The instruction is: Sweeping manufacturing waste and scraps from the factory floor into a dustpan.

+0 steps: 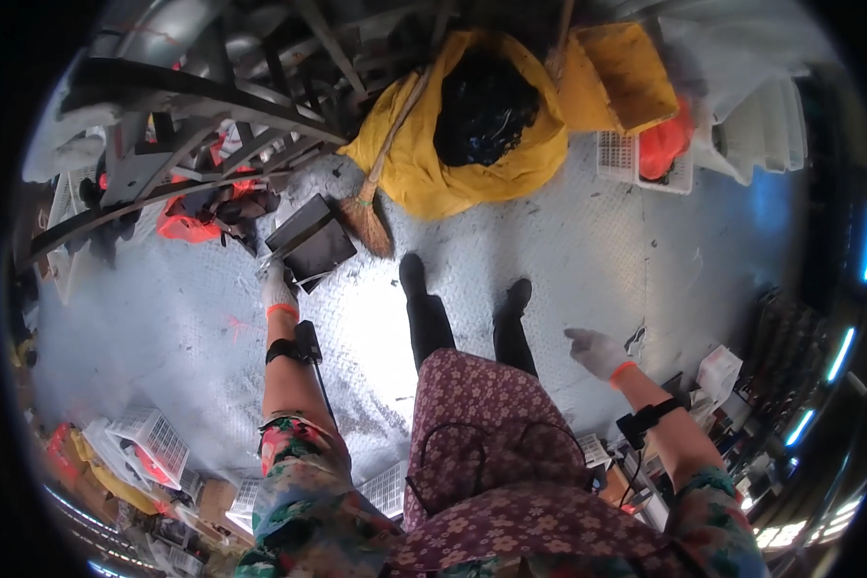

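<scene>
White-gloved left hand (277, 289) gripping dustpan (310, 241) handle, fingers hidden, right hand (597, 352) empty

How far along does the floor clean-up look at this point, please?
Done: the metal floor by the feet is mostly bare, though small dark specks show. In hand: the left hand grips a dark dustpan beside the broom, which leans by the yellow bag; the right hand is empty. Left: the bag is open, and crates clutter the edges.

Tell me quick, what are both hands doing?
Left hand: closed on the handle of a black dustpan.
Right hand: open, holding nothing, in the air above the floor.
</scene>
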Action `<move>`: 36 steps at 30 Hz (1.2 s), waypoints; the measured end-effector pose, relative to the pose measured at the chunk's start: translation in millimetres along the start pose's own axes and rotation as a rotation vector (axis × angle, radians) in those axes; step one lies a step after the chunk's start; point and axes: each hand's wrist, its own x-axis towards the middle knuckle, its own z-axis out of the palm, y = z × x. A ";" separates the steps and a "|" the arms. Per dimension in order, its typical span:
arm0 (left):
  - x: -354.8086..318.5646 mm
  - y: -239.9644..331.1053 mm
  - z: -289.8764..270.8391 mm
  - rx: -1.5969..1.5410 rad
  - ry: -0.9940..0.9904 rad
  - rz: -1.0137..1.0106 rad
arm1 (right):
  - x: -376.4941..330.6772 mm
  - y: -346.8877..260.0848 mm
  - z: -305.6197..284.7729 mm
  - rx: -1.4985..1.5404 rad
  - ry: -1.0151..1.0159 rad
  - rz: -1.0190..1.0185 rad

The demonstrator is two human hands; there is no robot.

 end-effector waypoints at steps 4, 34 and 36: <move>8.2 -29.2 -16.2 0.037 0.126 0.034 | 11.3 14.0 0.2 0.090 -0.013 0.015; -56.1 -34.9 458.8 1.116 0.043 0.610 | 447.5 -7.3 -207.9 0.275 0.860 0.045; -20.3 -27.4 472.0 1.286 0.186 0.638 | 455.7 -49.3 -212.6 0.375 0.833 0.002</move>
